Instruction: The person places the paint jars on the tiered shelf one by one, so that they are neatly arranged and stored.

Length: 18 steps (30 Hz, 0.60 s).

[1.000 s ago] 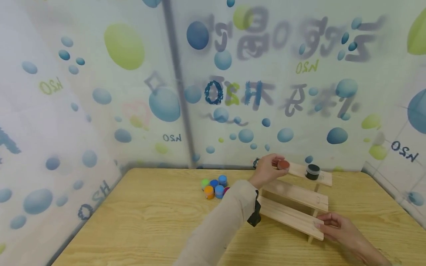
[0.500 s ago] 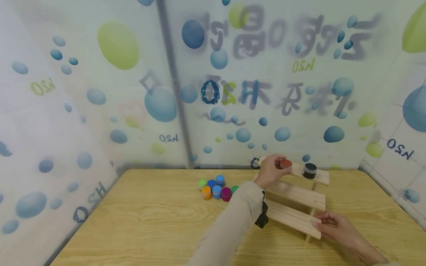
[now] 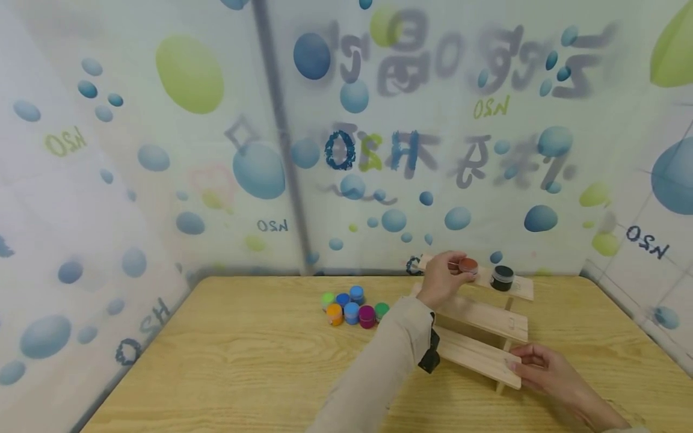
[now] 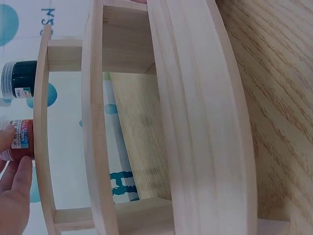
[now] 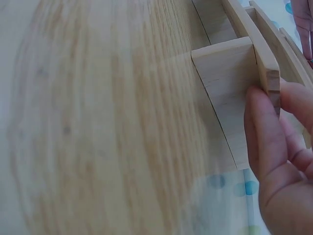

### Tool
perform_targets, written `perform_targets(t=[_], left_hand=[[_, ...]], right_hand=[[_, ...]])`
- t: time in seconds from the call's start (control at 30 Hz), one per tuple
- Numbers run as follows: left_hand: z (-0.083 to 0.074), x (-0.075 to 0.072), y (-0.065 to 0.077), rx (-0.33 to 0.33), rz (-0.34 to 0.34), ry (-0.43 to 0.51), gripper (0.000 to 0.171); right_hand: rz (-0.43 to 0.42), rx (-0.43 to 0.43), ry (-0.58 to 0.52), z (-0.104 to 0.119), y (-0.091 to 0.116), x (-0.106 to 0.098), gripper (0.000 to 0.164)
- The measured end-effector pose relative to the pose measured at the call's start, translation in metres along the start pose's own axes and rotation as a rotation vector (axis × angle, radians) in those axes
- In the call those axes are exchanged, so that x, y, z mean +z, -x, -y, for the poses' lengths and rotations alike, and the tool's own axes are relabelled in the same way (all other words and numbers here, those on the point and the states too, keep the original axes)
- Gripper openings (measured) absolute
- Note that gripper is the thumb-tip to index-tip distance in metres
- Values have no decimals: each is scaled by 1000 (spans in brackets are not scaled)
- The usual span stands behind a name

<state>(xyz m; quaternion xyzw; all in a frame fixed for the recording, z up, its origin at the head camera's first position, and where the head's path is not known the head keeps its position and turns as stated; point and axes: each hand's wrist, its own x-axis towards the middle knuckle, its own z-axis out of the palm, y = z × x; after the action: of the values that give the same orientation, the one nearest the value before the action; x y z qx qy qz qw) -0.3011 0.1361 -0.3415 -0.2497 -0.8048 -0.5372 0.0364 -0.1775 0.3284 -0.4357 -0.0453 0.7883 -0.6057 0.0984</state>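
A three-tier wooden rack (image 3: 476, 349) stands on the right half of the table. My left hand (image 3: 443, 280) pinches a small paint jar with reddish-brown contents (image 3: 468, 267) at the top tier. In the left wrist view that labelled jar (image 4: 22, 139) sits right against the top board, thumb and fingers around it. Beside it on the same tier stands a black paint jar (image 3: 502, 278) with a clear lid. My right hand (image 3: 552, 373) grips the right end of the lowest board; in the right wrist view, thumb and fingers (image 5: 269, 132) clasp the board's end from both sides.
Several paint jars stand in a cluster left of the rack, among them an orange jar (image 3: 334, 314), a purple jar (image 3: 367, 316) and a green jar (image 3: 381, 310). The wooden table (image 3: 238, 361) ends at a printed curtain (image 3: 216, 180) behind and at the sides.
My left hand and the reddish-brown jar have shifted slightly right along the top tier, nearer the black jar. The purple and green jars have come into sight. My right hand keeps its grip.
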Motion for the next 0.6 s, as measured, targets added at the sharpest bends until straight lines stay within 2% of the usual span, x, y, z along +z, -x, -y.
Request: perform_targets(t=[0.2, 0.6], left_hand=[[1, 2, -2, 1, 26, 37, 36], [1, 4, -2, 23, 65, 12, 37]], right_hand=[[-21, 3, 30, 1, 1, 2, 39], [-29, -14, -11, 1, 1, 3, 36]])
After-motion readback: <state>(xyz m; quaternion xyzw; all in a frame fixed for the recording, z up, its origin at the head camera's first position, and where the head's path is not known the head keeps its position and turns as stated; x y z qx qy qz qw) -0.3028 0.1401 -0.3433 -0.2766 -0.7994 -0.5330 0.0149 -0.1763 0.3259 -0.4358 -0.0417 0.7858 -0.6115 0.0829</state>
